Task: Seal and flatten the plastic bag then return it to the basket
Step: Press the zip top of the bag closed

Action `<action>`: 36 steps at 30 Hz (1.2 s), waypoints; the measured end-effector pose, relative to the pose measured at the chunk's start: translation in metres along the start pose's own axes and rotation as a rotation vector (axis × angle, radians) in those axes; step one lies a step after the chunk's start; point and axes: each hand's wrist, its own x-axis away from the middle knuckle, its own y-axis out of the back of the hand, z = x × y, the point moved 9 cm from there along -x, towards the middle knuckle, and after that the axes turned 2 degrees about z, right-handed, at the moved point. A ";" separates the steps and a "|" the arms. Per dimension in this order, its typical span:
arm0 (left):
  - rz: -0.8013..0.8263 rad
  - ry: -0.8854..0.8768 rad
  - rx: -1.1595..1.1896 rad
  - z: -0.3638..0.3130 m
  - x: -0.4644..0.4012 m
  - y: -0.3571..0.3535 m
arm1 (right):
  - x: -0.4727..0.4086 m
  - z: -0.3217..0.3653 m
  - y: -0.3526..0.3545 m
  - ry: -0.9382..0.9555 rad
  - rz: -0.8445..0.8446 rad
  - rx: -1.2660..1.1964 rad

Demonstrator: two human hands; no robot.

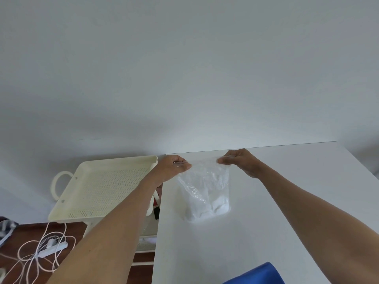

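A clear plastic bag [205, 189] with white contents in its lower part stands on the white table [266, 222], its top edge stretched between both hands. My left hand [171, 168] pinches the bag's top left corner. My right hand [241, 160] pinches the top right corner. The cream perforated basket [98, 187], a shallow tray on a cart, sits left of the table and holds nothing that I can see.
The table's far edge meets a white wall. A round handle [59, 184] sticks out of the basket's left side. White cables and a power strip [52, 248] lie on the brown floor at lower left. Something blue [256, 275] shows at the bottom edge.
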 end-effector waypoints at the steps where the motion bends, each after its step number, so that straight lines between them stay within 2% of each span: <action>1: -0.003 -0.005 -0.004 0.000 0.000 0.002 | 0.000 0.000 0.000 0.008 -0.005 -0.010; 9: -0.041 -0.033 -0.129 -0.001 -0.003 -0.001 | 0.001 0.007 -0.015 -0.056 0.137 0.124; 19: -0.036 -0.057 -0.101 -0.008 -0.004 -0.001 | -0.005 0.008 -0.008 -0.017 0.021 0.137; 26: -0.119 -0.116 -0.335 -0.017 -0.004 0.000 | -0.005 0.018 -0.024 -0.071 0.191 0.289; 28: -0.134 -0.128 -0.391 -0.021 -0.006 0.001 | -0.008 0.021 -0.021 -0.056 0.170 0.307; 33: -0.101 -0.097 -0.316 -0.019 -0.011 0.001 | -0.013 0.023 -0.017 -0.001 0.101 0.260; 36: -0.080 -0.124 -0.353 -0.024 -0.013 -0.004 | -0.015 0.024 -0.022 -0.007 0.105 0.281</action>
